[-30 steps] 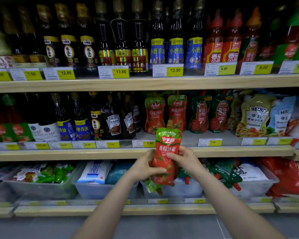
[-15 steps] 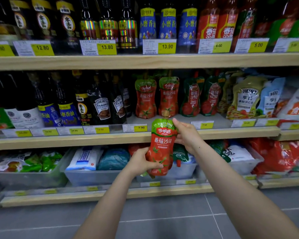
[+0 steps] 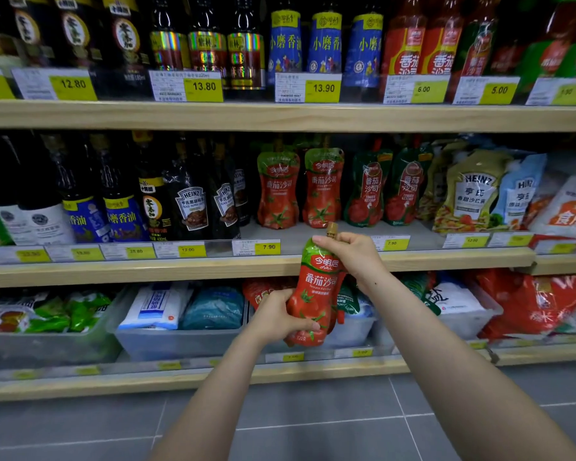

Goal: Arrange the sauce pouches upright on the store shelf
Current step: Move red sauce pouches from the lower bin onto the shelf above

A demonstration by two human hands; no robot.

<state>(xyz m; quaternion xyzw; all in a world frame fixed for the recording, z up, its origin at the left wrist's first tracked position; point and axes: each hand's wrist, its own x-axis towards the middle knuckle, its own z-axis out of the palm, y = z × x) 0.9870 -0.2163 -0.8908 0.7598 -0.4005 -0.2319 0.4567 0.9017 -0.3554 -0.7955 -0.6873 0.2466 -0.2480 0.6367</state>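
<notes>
**Op:** Since only the head view is on hand, I log from that one. The ketchup pouch [image 3: 316, 294] hangs in front of the middle shelf [image 3: 180, 266], held by both hands. My left hand [image 3: 276, 316] is wrapped round its lower belly, thumb across the front. My right hand [image 3: 350, 254] pinches the top just under the brown cap [image 3: 332, 228]. Both grips are closed on the pouch; neither is loose.

**Obs:** Orientation?

**Op:** Long axis near vertical, cap up, top tilted a little to the right. The base sits below the shelf lip, so the open spot lies up and back from the grip. That spot is the bare strip of shelf floor in front of two matching standing pouches [image 3: 300, 188], just beside the 7.90 price tag [image 3: 267, 247].

**Obs:** Which hand leads?

**Op:** My judgement: the right hand, at the cap end, is nearer the shelf and would steer; the left bears the weight. The base must clear the lip before it sets down.

**Obs:** Material notes?

**Op:** Glossy flexible film, red body with green shoulder, waisted outline, bulging low. It looks soft and liquid-filled, so I expect it to slump unless the bottom lands flat. Cap looks rigid. Shelf edge is pale wood-grain.
</notes>
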